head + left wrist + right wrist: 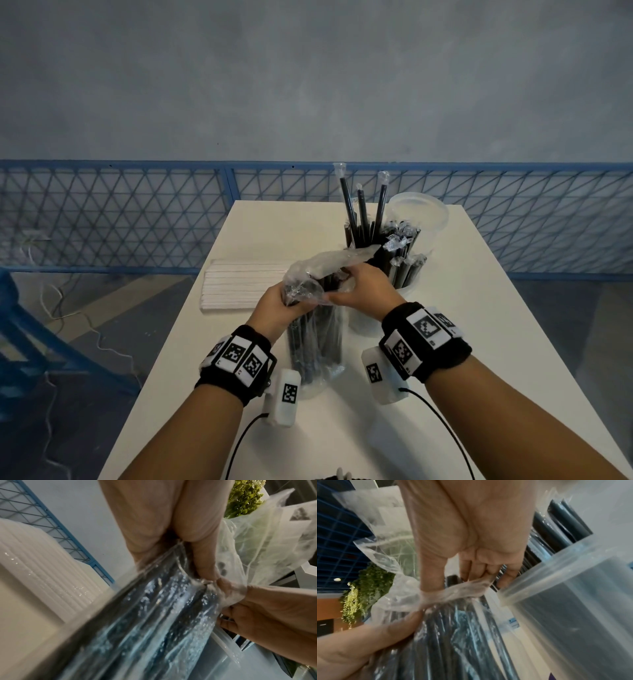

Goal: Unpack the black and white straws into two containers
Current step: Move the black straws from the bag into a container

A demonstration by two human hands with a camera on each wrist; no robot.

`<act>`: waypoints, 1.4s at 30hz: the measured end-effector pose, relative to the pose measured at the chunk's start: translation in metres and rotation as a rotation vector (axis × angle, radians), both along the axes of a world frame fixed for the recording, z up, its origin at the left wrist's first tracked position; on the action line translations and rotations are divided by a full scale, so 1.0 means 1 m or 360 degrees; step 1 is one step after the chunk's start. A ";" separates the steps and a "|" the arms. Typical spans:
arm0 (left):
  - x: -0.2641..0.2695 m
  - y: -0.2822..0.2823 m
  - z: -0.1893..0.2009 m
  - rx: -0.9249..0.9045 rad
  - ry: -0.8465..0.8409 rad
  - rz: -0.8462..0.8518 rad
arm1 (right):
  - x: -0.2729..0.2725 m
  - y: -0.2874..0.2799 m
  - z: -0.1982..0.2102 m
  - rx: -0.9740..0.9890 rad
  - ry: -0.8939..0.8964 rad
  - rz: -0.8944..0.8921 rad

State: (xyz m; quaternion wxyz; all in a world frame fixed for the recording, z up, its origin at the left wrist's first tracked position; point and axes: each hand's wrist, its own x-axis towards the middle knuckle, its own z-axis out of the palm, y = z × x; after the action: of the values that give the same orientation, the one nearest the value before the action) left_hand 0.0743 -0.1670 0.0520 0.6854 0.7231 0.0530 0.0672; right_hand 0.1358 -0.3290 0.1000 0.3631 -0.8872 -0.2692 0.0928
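Observation:
A clear plastic bag of black straws [315, 346] stands upright on the white table [462, 342], just in front of me. My left hand [291, 305] grips the bag near its top, fingers wrapped round the bundle [154, 615]. At the bag's crumpled open mouth [453, 592], my right hand [342, 291] pinches the plastic, thumb outside and fingers reaching in among the straw ends. A clear container [387, 274] to the right holds many black straws. A sealed pack of white straws [243, 289] lies flat at the left.
A second, empty clear container [423, 209] stands at the far right, behind the filled one. A blue mesh fence [137, 219] runs beyond the table's far edge. Cables trail from both wrist units toward me across the near table.

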 end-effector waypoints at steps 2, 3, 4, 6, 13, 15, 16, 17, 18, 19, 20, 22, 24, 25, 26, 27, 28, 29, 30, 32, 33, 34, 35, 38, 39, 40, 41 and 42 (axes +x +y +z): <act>0.000 0.000 0.000 -0.0016 -0.0002 0.0002 | 0.000 0.003 -0.008 0.0036 0.0013 0.0042; -0.001 0.001 -0.001 -0.0029 0.0003 -0.0002 | 0.001 0.003 -0.011 0.0069 0.0043 0.0048; -0.001 0.002 -0.002 -0.0039 0.0006 -0.0015 | 0.002 0.003 -0.013 0.0122 0.0085 0.0062; 0.000 0.002 -0.005 -0.0094 0.0006 -0.0068 | 0.002 0.001 -0.012 0.0238 0.0236 0.0112; 0.002 -0.011 0.006 -0.0332 0.0048 -0.0179 | -0.007 0.003 -0.003 0.0722 0.0771 0.0196; 0.003 -0.012 0.008 -0.0311 0.0045 -0.0228 | -0.004 0.002 -0.004 0.0750 0.0784 0.0159; 0.003 -0.012 0.009 -0.0301 0.0046 -0.0254 | -0.002 0.001 -0.004 0.0740 0.0781 0.0157; 0.003 -0.014 0.010 -0.0299 0.0044 -0.0263 | 0.000 -0.001 -0.004 0.0738 0.0790 0.0164; 0.004 -0.015 0.012 -0.0308 0.0033 -0.0268 | 0.001 -0.002 -0.003 0.0748 0.0802 0.0173; 0.004 -0.016 0.013 -0.0327 0.0013 -0.0270 | 0.002 -0.004 -0.002 0.0773 0.0811 0.0182; 0.005 -0.017 0.014 -0.0340 -0.0014 -0.0268 | 0.002 -0.005 0.000 0.0796 0.0808 0.0180; 0.007 -0.017 0.016 -0.0345 -0.0045 -0.0245 | 0.002 -0.007 0.004 0.0872 0.0761 0.0155; 0.008 -0.016 0.018 -0.0327 -0.0061 -0.0203 | 0.000 -0.008 0.007 0.0990 0.0735 0.0111; 0.009 -0.015 0.019 -0.0326 -0.0059 -0.0180 | 0.000 -0.008 0.009 0.1052 0.0719 0.0077; 0.009 -0.015 0.019 -0.0327 -0.0053 -0.0166 | -0.001 -0.008 0.012 0.1102 0.0678 0.0025; 0.009 -0.014 0.019 -0.0328 -0.0050 -0.0156 | 0.000 -0.008 0.015 0.1146 0.0626 -0.0033; 0.008 -0.013 0.018 -0.0326 -0.0046 -0.0143 | 0.000 -0.008 0.019 0.1191 0.0579 -0.0074; 0.008 -0.012 0.017 -0.0325 -0.0037 -0.0126 | -0.001 -0.008 0.024 0.1240 0.0545 -0.0099; 0.008 -0.011 0.015 -0.0327 -0.0028 -0.0109 | -0.001 -0.007 0.029 0.1288 0.0510 -0.0110; 0.009 -0.010 0.014 -0.0346 -0.0013 -0.0075 | -0.003 -0.007 0.038 0.1404 0.0427 -0.0139; 0.009 -0.010 0.014 -0.0360 -0.0006 -0.0065 | -0.004 -0.007 0.041 0.1480 0.0401 -0.0159; 0.010 -0.009 0.013 -0.0368 -0.0001 -0.0061 | -0.004 -0.007 0.044 0.1566 0.0396 -0.0181; 0.010 -0.008 0.014 -0.0359 0.0003 -0.0051 | -0.005 -0.006 0.045 0.1657 0.0412 -0.0203; 0.010 -0.005 0.013 -0.0336 -0.0017 -0.0009 | -0.005 -0.004 0.046 0.1728 0.0458 -0.0176; 0.011 -0.004 0.013 -0.0333 -0.0033 0.0008 | -0.006 -0.005 0.045 0.1613 0.0478 -0.0110; 0.011 -0.003 0.013 -0.0327 -0.0040 0.0029 | -0.007 -0.005 0.044 0.1434 0.0495 -0.0022; 0.011 -0.004 0.014 -0.0330 -0.0044 0.0046 | -0.009 -0.004 0.041 0.1227 0.0498 0.0078; 0.012 -0.004 0.014 -0.0334 -0.0051 0.0047 | -0.011 -0.004 0.038 0.1039 0.0467 0.0162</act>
State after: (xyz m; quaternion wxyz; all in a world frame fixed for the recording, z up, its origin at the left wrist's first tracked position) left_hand 0.0858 -0.1708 0.0663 0.7570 0.6454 0.0595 0.0829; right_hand 0.1246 -0.3326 0.1380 0.6570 -0.6872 -0.2734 0.1462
